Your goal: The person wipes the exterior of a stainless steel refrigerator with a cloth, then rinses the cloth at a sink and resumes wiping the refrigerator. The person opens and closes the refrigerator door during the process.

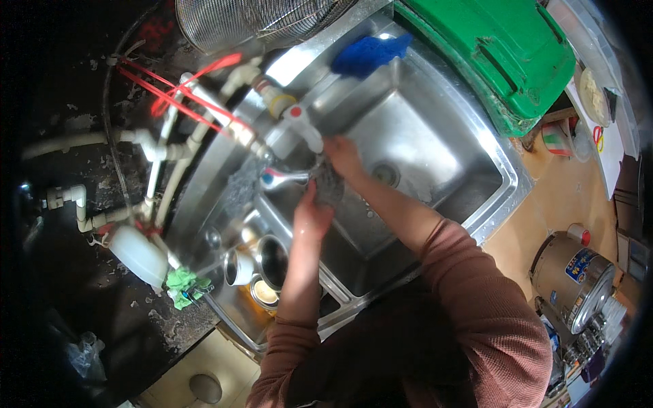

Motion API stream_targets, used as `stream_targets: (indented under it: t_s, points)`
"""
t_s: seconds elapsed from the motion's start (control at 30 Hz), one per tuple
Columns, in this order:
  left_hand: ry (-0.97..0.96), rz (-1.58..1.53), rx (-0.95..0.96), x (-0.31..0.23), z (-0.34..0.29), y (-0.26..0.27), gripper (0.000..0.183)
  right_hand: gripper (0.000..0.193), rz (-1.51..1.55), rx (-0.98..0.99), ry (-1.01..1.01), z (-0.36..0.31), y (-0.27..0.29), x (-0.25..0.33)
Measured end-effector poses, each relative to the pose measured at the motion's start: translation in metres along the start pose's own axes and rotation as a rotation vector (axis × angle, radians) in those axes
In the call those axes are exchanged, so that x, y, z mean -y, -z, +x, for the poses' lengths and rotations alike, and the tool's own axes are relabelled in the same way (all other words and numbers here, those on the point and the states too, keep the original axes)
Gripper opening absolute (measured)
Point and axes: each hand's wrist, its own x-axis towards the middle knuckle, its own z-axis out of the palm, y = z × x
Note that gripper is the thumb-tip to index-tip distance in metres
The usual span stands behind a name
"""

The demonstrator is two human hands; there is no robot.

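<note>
Your left hand (pixel 311 216) and right hand (pixel 342 156) both clench a grey scouring cloth (pixel 328 183) over the steel sink (pixel 435 136), just under the tap (pixel 286 178). Blue rag (pixel 369 54) lies at 12 o'clock; metal cups (pixel 262 262) at 7 o'clock.

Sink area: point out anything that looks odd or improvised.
The pipes left of the sink are tied with red cord, a makeshift look. A blue cloth droops over the rim. Both hands work under the tap; nothing looks spilled.
</note>
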Motion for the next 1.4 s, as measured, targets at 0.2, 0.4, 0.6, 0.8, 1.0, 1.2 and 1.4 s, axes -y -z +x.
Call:
stream_targets:
  t_s: [0.2, 0.4, 0.6, 0.8, 1.0, 1.2, 1.4]
  points:
    - [0.124, -0.139, 0.268, -0.015, 0.040, 0.024, 0.052, 0.029, -0.005, 0.155, 0.320, -0.046, -0.017, -0.006]
    - [-0.096, -0.112, 0.589, 0.005, 0.054, 0.030, 0.039, 0.028, -0.228, 0.107, 0.711, -0.094, -0.028, 0.009]
    - [0.039, 0.180, -0.208, 0.012, 0.029, 0.001, 0.026, 0.028, -0.428, -0.120, 0.485, -0.003, 0.001, 0.001]
    - [0.081, 0.130, 0.220, -0.012, 0.019, 0.004, 0.039, 0.020, 0.167, 0.195, -0.176, 0.004, 0.008, -0.015]
    - [0.259, -0.201, 0.238, -0.018, 0.047, 0.020, 0.055, 0.028, -0.118, 0.118, 0.574, -0.090, -0.024, -0.002]
    - [-0.036, -0.053, 0.000, 0.010, 0.037, 0.010, 0.028, 0.014, -0.323, -0.189, 0.906, -0.053, -0.014, -0.001]
    - [0.090, 0.211, 0.023, -0.005, 0.012, -0.014, 0.028, 0.023, -0.337, -0.076, 0.284, 0.023, 0.015, -0.014]
